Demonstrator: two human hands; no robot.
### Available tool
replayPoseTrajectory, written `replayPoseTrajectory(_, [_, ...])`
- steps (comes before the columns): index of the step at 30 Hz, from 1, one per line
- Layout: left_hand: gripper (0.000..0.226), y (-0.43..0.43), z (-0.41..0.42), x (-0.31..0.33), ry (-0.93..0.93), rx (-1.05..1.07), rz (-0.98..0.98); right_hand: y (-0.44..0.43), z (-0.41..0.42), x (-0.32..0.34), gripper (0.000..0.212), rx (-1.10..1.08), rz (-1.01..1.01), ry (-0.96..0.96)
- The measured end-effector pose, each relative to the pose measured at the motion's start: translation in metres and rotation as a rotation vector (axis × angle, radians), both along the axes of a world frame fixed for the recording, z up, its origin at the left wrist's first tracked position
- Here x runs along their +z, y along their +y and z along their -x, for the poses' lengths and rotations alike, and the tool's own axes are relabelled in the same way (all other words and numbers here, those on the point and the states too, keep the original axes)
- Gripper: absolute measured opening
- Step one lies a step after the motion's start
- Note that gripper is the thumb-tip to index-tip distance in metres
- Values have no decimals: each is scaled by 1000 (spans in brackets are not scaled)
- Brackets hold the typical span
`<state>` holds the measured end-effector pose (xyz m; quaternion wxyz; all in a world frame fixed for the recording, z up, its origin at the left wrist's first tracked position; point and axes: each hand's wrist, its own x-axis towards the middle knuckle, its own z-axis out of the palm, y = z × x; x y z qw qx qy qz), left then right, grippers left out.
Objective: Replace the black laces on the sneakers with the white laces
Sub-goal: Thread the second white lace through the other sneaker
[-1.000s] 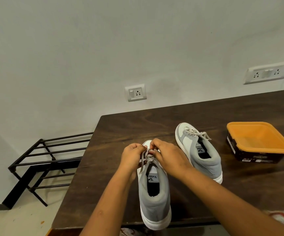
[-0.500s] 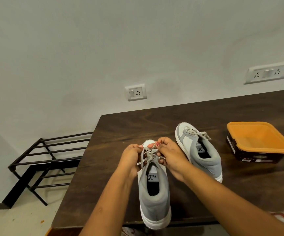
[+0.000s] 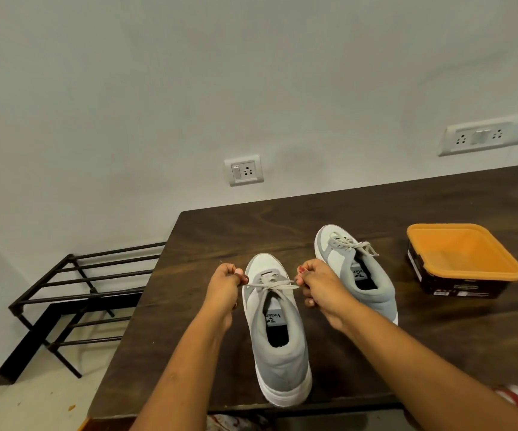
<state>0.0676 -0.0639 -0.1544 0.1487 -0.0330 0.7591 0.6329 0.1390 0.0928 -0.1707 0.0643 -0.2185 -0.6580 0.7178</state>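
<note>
1. Both hands sit level over the front of the near sneaker [image 3: 278, 343], one on each side of it and apart from each other.
2. The left hand [image 3: 225, 283] is curled into a loose fist, knuckles up and toward the wall. Its thumb and forefinger pinch the left end of the lace [image 3: 270, 286].
3. The right hand [image 3: 316, 284] mirrors it, with fingers folded in and the thumb tip pressed against the forefinger. It grasps the lace's right end.
4. The pale lace runs taut and almost level from one pinch to the other. It crosses in a knot above the top eyelets.
5. Both forearms are bare. They come in from the lower edge and angle inward toward the shoe, the right wrist bent slightly back.
6. The near sneaker is grey and white and stands upright on the table [image 3: 282, 219]. Its toe faces the wall and its heel is at the table's near edge.
7. The far sneaker [image 3: 357, 275] stands just beyond the right hand, toe also toward the wall. A pale lace is already tied on it, with loose ends trailing to the right.
8. An open orange tub [image 3: 462, 259] sits on the table, right of the far sneaker and apart from it.
9. A black rack [image 3: 74, 287] stands on the floor left of the table, and a socket [image 3: 243, 171] is on the wall.
</note>
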Motion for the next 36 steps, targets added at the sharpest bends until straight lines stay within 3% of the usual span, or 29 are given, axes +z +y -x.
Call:
replayPoseTrajectory(12, [25, 1, -1, 3, -34, 79, 43, 10, -7, 10, 24, 6, -89, -70])
replayPoseTrajectory(20, [20, -7, 3, 1, 88, -51, -20, 18, -6, 32, 19, 254, -129, -93])
replayPoseTrajectory(23, [13, -4, 5, 0, 77, -26, -143, 16, -3, 36, 16, 259, -126, -31])
replayPoseTrajectory(26, [21, 3, 5, -1, 173, -28, -197, 13, 2, 37, 13, 205, -184, 95])
replayPoseTrajectory(30, [25, 7, 3, -1, 451, -221, 185, 19, 2, 35, 40, 181, -655, 98])
replayPoseTrajectory(33, [27, 8, -6, 4, 668, -284, 425, 31, -3, 37, 39, 58, -747, 49])
replayPoseTrajectory(36, [20, 10, -24, 17, 724, -229, 492, 47, -16, 36, 39, -36, -951, -140])
